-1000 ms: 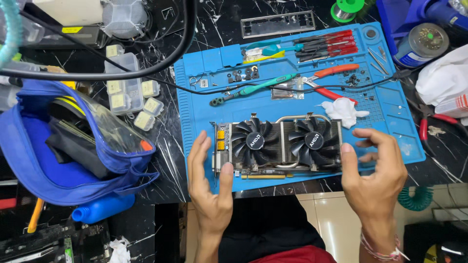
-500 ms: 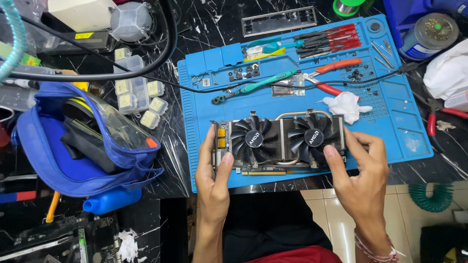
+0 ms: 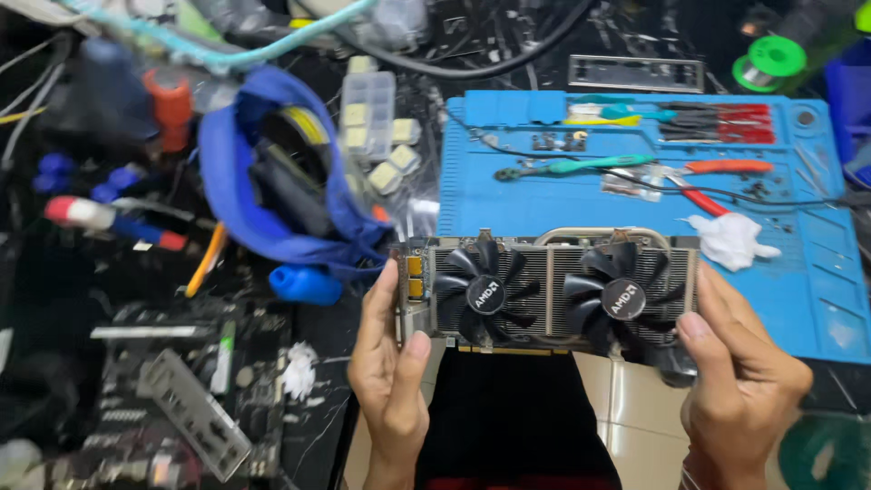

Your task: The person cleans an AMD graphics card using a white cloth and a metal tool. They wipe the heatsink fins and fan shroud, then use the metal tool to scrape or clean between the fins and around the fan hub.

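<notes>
Cluttered black marble-patterned bench is filling the head view, with a blue work mat (image 3: pixel 817 299) lying on its right part and a blue pouch (image 3: pixel 263 181) sitting open to the left. Tools are lying along the mat's far edge, among them a teal screwdriver (image 3: pixel 581 166) and red-handled pliers (image 3: pixel 717 181), and a crumpled white tissue (image 3: pixel 730 240) is resting near the mat's middle. A dual-fan graphics card (image 3: pixel 544 290) is being held lifted at the bench's near edge, fans facing up, metal heat pipes arching along its far side and yellow ports showing at its left end. The left hand (image 3: pixel 390 372) is reaching up from below, thumb pressing the card's near left corner and fingers wrapping the bracket end. The right hand (image 3: pixel 739 372) is gripping the opposite end, thumb lying beside the right fan, fingers curling around the edge. Both hands are clamping the card between them.
</notes>
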